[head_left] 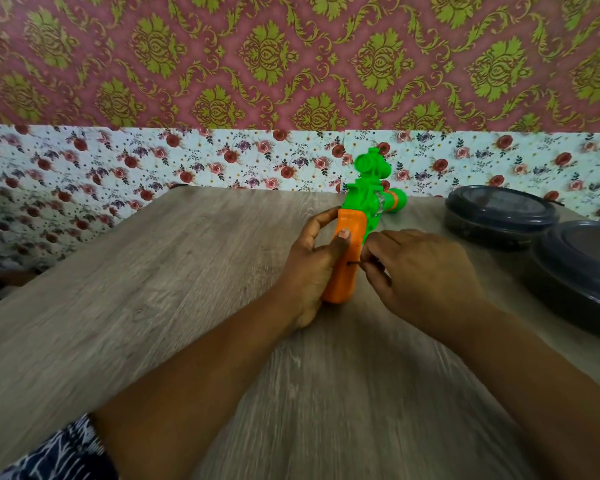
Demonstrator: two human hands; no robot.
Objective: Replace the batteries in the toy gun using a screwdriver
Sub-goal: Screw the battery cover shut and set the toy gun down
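The toy gun (359, 230) is held on the wooden tabletop (153, 306), its orange grip clasped by the left hand (312, 268), thumb laid across it. A thin screwdriver (354, 262) (only the dark shaft is seen) is pinched by the right hand (416, 271) against that grip. Two dark lidded containers (499, 216) are crowded right of the gun; left of it, bare wood is seen.
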